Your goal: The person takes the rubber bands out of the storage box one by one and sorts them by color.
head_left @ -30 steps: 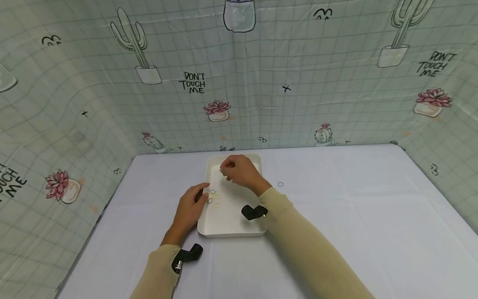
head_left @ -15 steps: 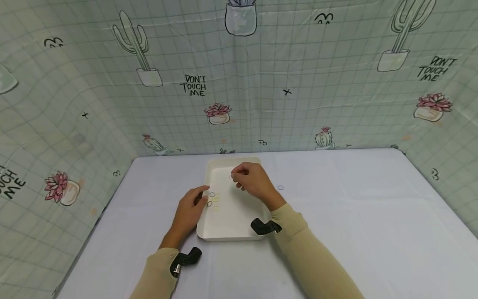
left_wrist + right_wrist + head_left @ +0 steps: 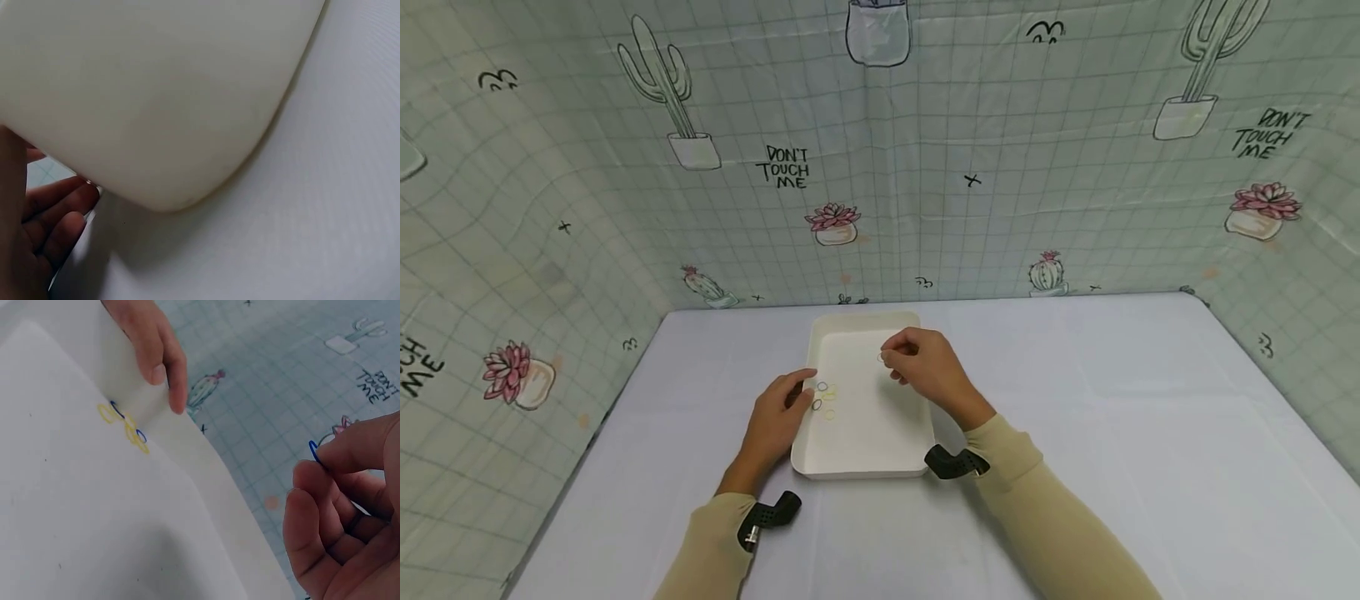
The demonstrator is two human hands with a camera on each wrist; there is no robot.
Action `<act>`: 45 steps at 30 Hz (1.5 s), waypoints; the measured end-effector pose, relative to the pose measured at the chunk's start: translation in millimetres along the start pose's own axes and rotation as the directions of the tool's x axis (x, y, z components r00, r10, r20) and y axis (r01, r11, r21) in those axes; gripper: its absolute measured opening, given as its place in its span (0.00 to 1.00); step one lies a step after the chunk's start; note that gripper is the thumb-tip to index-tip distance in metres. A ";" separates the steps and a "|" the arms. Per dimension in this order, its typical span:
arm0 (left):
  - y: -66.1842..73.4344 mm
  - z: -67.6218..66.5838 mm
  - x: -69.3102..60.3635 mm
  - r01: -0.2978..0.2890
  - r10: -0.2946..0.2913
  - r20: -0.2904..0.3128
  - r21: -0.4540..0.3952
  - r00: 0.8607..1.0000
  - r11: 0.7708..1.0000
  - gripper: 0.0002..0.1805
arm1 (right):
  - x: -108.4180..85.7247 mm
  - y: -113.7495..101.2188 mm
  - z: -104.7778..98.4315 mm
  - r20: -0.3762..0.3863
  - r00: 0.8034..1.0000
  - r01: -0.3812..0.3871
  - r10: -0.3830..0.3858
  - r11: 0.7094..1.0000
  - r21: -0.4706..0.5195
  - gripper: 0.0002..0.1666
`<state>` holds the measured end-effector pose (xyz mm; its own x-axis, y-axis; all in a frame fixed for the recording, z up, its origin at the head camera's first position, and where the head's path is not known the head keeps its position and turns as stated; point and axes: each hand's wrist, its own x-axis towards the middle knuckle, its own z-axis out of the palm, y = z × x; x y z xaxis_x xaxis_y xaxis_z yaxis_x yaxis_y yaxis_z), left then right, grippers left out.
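A blue rubber band [image 3: 314,452] is pinched between the thumb and index finger of my right hand [image 3: 928,371], raised over the right half of the white tray [image 3: 868,442]. My left hand [image 3: 777,417] rests at the tray's left rim, its index finger and thumb touching the edge; in the left wrist view its other fingers [image 3: 65,203] lie against the outside. Beside it in the tray, several thin yellow bands [image 3: 130,430] and two blue bands [image 3: 141,436] lie close together along the left side.
A white cloth covers the table [image 3: 1112,433] on both sides of the tray. Behind it and at the sides hangs a grid-patterned curtain [image 3: 917,142] with cactus prints. A dark wrist camera [image 3: 955,462] sits on the right forearm, another camera [image 3: 771,517] on the left.
My right hand has moved right and slightly towards me with the band, from the tray's upper middle. The loose band on the table right of the tray no longer shows. My left hand stays put.
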<state>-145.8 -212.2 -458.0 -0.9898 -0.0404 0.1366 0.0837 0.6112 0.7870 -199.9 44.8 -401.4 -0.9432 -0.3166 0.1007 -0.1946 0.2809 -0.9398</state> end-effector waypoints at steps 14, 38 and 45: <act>-3.2 3.8 -3.1 0.027 -0.027 -0.009 0.012 1.000 1.000 0.20 | -21.2 20.6 -25.6 0.013 0.993 -0.121 0.121 0.974 0.191 0.11; 0.9 1.3 -0.4 0.025 -0.025 0.008 0.035 1.000 0.999 0.20 | -30.3 45.2 -72.4 -0.098 0.970 -0.192 0.222 0.948 0.256 0.17; -0.1 1.9 1.3 0.009 -0.009 0.004 0.019 1.000 1.000 0.20 | -28.3 55.8 -89.1 -0.132 0.963 -0.207 0.234 0.960 0.190 0.18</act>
<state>-147.3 -210.8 -459.0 -0.9910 -0.0430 0.1267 0.0722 0.6256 0.7768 -208.0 150.2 -427.5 -0.9896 -0.1194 -0.0799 0.0599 0.1630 -0.9848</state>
